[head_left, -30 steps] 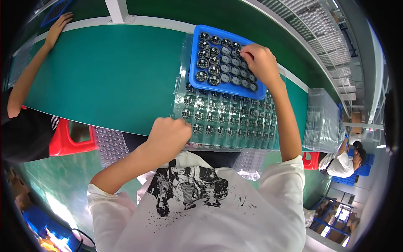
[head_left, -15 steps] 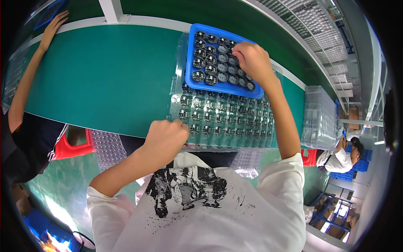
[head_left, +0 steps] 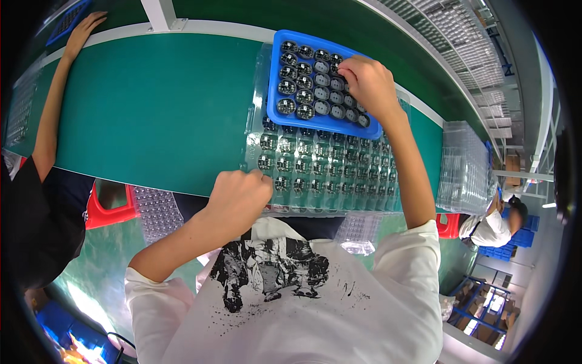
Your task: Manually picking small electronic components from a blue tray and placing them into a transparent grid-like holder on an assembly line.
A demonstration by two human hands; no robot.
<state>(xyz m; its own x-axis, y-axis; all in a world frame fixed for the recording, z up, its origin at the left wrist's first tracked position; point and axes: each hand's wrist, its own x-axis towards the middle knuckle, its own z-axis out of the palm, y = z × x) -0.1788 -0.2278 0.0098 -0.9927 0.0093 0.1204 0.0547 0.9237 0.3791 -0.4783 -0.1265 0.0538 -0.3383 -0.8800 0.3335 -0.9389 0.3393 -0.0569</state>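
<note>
A blue tray [head_left: 330, 127] holds rows of small round parts. Those on the left, such as one round part [head_left: 286, 106], show circuit boards on top; several others are plain dark grey cups [head_left: 321, 108]. My right hand [head_left: 370, 88] is over the tray's right side, thumb and fingertips pinched among the cups; whatever they grip is hidden. Beneath the blue tray lies a clear plastic blister tray [head_left: 251, 145] with small dark electronic pieces in its pockets. My left hand [head_left: 239, 193] is closed by that tray's near left corner, its fingertips turned out of sight.
The green worktop [head_left: 151, 109] stretches left, where a co-worker's arm [head_left: 51, 115] reaches over it. Stacked clear trays [head_left: 464, 167] stand at the right end. A white post [head_left: 160, 15] rises from the far edge. Red stools [head_left: 112, 209] are below the bench.
My right hand has shifted slightly right within the blue tray, still pinched. My left hand stays nearly in place. The co-worker's body at left has leaned further into view.
</note>
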